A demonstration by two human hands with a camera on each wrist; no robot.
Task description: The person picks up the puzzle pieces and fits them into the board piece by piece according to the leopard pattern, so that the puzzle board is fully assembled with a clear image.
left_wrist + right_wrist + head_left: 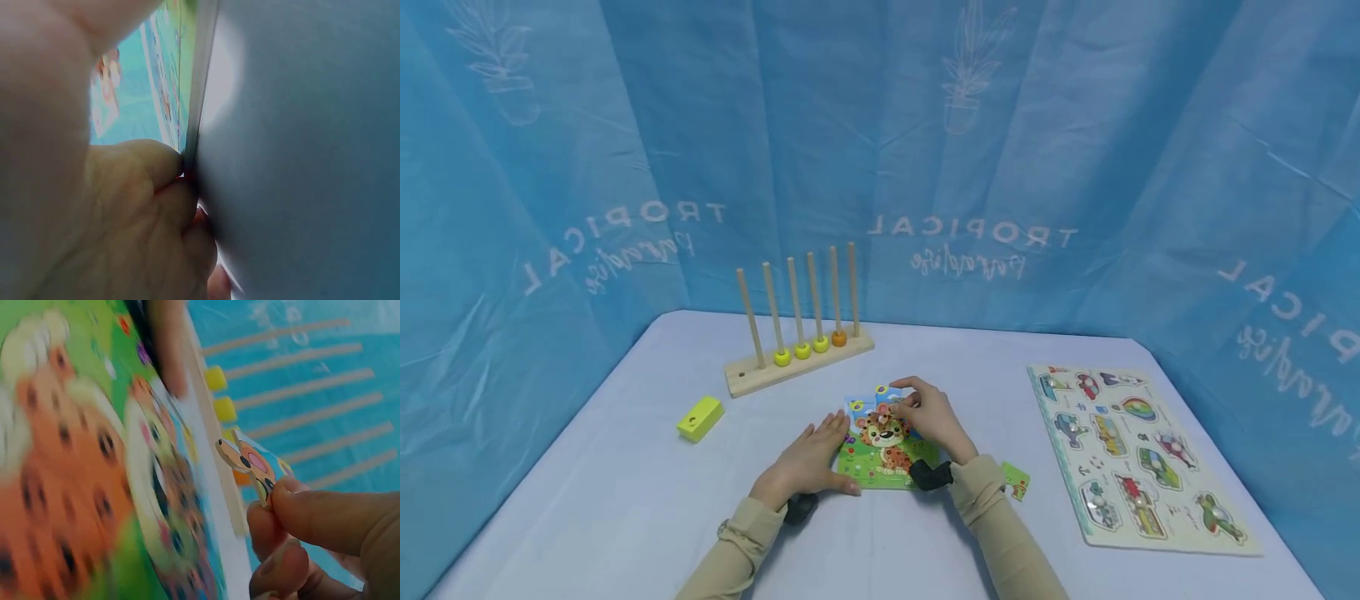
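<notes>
A jigsaw puzzle [880, 462] with a spotted leopard cub on green grass lies at the middle of the table. My left hand [807, 460] rests against its left side, fingers straight and thumb along the near edge. In the left wrist view, the fingers of that hand touch the board's edge. Over the puzzle's upper right part is my right hand [934, 417]. Its thumb and fingers pinch a jigsaw piece [253, 464], held tilted and clear of the board in the right wrist view. Another loose jigsaw piece [1017, 479] lies beside the right sleeve.
Behind the puzzle stands a wooden peg rack [801, 362] with upright rods and yellow and orange beads. A yellow block [701, 418] lies to the left. On the right is a knobbed picture board [1138, 458] with vehicles. A blue curtain [880, 167] surrounds the table.
</notes>
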